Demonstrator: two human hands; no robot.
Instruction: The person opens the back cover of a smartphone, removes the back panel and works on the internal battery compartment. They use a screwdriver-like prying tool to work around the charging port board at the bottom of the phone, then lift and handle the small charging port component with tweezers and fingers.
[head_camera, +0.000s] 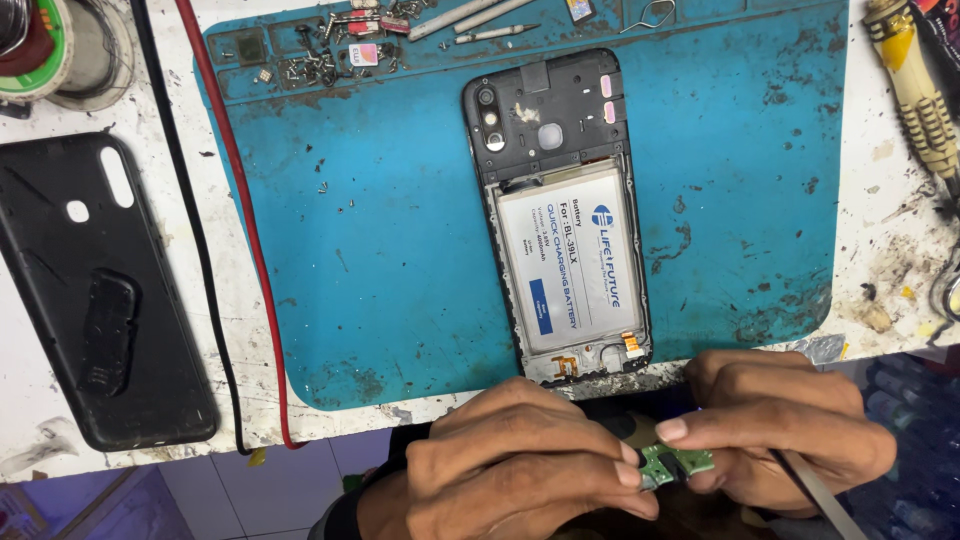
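left hand (520, 465): mine, near edge, below the bench; fingers closed, pinching the left end of the board.
right hand (790, 420): mine, near right; thumb and fingers clamped on the right end of the board. A thin metal tool (815, 490) also runs out from under this hand toward the near right corner.
board (675, 465): small, green, held between both hands just off the near edge of the bench, right below the phone.
phone (560, 215): back off, lying screen-down on the mat, camera end far, white battery (570, 260) exposed in the middle.
mat (380, 250): blue, stained, covers mid bench.
cover (95, 290): black, far left of the mat, on the bare bench, well apart from the phone.
screws (320, 60): loose pile at the mat's far left corner.
wires (235, 200): red and black, run near-to-far between cover and mat.
iron (915, 90): yellowed handle, far right.
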